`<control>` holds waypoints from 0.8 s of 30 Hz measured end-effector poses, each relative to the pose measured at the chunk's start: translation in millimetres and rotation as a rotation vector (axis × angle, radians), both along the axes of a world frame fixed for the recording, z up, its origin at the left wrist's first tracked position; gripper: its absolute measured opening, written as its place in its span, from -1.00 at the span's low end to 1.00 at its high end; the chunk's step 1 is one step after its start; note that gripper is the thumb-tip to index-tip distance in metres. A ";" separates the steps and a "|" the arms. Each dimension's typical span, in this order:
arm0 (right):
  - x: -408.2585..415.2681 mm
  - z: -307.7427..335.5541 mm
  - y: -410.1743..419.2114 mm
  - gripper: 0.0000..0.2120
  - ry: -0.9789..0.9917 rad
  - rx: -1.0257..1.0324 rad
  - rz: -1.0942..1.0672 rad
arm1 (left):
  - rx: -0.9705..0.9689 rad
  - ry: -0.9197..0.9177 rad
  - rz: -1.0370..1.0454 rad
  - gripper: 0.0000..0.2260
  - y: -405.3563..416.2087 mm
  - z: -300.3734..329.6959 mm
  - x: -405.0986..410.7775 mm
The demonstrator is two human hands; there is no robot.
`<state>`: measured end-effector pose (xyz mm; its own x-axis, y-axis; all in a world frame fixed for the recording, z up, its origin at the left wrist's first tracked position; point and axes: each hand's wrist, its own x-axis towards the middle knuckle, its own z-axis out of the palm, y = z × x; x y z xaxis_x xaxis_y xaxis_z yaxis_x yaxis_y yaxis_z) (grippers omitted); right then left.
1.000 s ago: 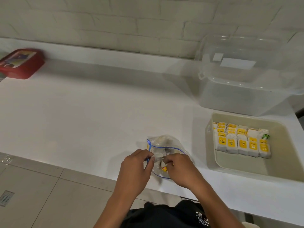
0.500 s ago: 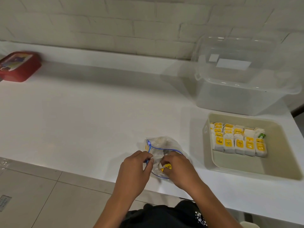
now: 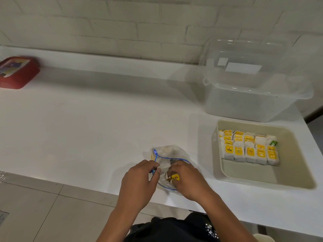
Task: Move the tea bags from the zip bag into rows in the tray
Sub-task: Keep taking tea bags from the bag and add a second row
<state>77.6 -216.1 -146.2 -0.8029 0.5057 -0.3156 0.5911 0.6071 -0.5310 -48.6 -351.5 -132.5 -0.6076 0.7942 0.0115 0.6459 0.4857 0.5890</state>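
Yellow-labelled white tea bags [image 3: 250,151] fill a beige tray [image 3: 297,179]; the clear zip bag [image 3: 167,151] is blue-edged.

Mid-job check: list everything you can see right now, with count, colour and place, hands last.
zip bag: one, clear with blue seal, near table edge, centre
tea bags: many, white with yellow tags, in rows at the tray's far end; more inside the zip bag
tray: one, beige, right
storage box: one, clear, behind the tray
red box: one, far left
table: one, white
left hand: pinching the zip bag's rim
right hand: inside the zip bag, gripping a yellow-tagged tea bag
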 end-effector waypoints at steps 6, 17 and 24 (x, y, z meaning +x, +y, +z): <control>-1.6 0.1 1.6 -0.93 0.028 0.003 0.010 | -0.002 -0.007 -0.004 -0.95 1.7 0.2 1.2; 8.2 23.4 12.5 -0.94 0.126 -0.115 -0.102 | -0.043 0.016 0.008 -0.95 2.2 8.0 -2.3; 14.3 40.7 15.1 -0.92 0.251 -0.179 -0.179 | -0.043 -0.006 0.027 -0.94 4.8 18.5 -4.3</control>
<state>91.9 -200.9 -105.4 -0.7702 0.6001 -0.2162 0.5176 0.3899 -0.7617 -52.9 -346.7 -114.0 -0.6287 0.7772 -0.0264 0.6286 0.5279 0.5711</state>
